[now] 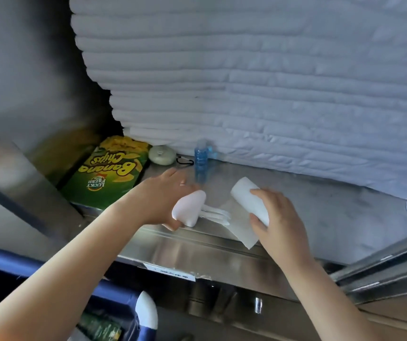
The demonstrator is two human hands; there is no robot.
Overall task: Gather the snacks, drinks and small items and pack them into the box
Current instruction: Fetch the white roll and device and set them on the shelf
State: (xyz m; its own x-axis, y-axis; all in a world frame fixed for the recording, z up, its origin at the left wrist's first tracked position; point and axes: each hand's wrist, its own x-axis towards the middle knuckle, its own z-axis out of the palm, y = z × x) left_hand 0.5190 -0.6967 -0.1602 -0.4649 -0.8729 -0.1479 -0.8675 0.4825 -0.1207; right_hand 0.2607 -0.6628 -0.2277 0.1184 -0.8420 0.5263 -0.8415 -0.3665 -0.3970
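My left hand (165,195) grips a small white rounded object (189,207) just above the steel shelf (320,217). White plastic forks (216,215) lie beside it on a white napkin (240,228). My right hand (276,217) holds a white paper cup (249,200) tilted on its side over the napkin. Behind them stand a small blue bottle (201,158), a pale green round case (161,155) with a black clip (184,160), and a green bag of banana chips (109,173) at the left.
A tall stack of folded white towels (246,82) fills the back of the shelf. A blue-rimmed container (113,294) with a white item (147,313) sits below at the lower left. Steel rails (382,274) run at the lower right.
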